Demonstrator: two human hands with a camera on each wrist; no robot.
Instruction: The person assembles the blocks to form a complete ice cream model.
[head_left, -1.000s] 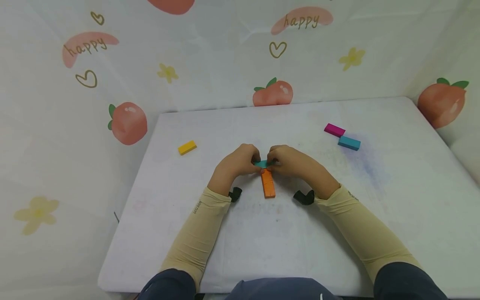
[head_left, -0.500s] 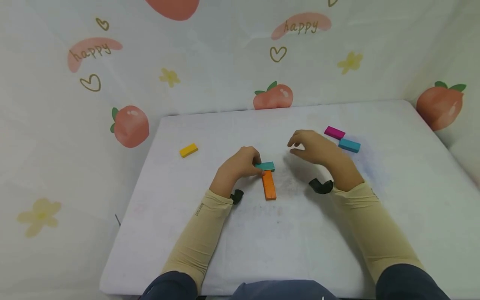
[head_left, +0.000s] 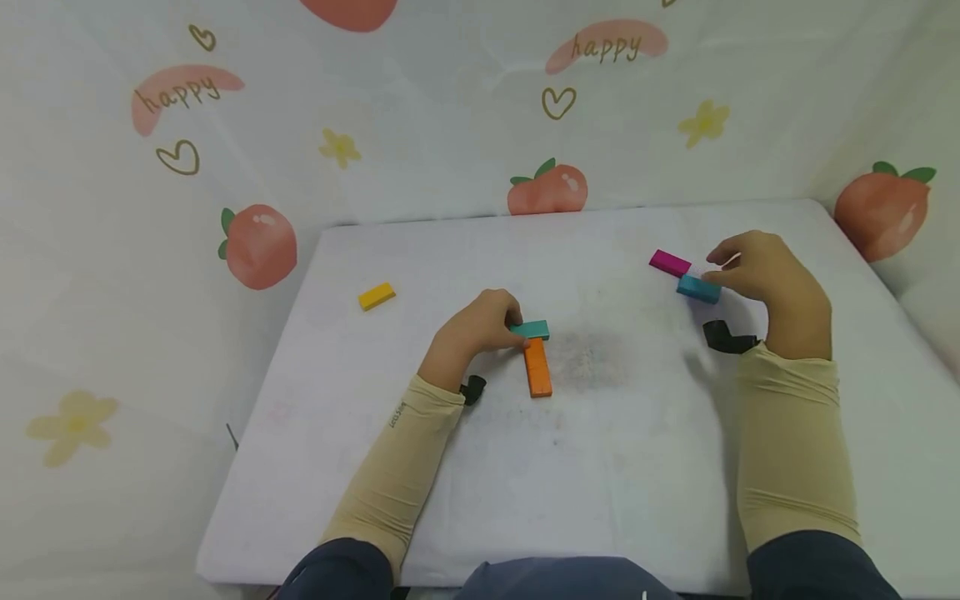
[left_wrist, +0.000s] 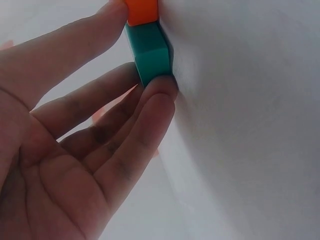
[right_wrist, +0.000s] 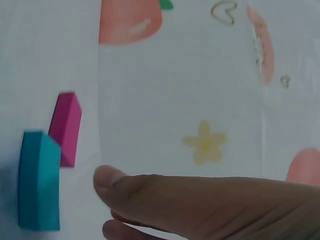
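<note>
Far right, the loose-fingered right hand [head_left: 774,273] has reached the blue block [head_left: 697,289], contact unclear; left hand [head_left: 482,323] alone pinches the teal block [head_left: 536,330].

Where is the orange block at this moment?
In the head view, the orange block lies near the middle of the white table, right of the left hand, its far end against the teal block that hand pinches.

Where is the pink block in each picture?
Head: the pink block is in the upper right, left of the right hand.
Left wrist: it's not in this one.
Right wrist: it's on the left side, about halfway up.
Landmark: look for the blue block. It's beside the pink one in both the head and right wrist views.
</note>
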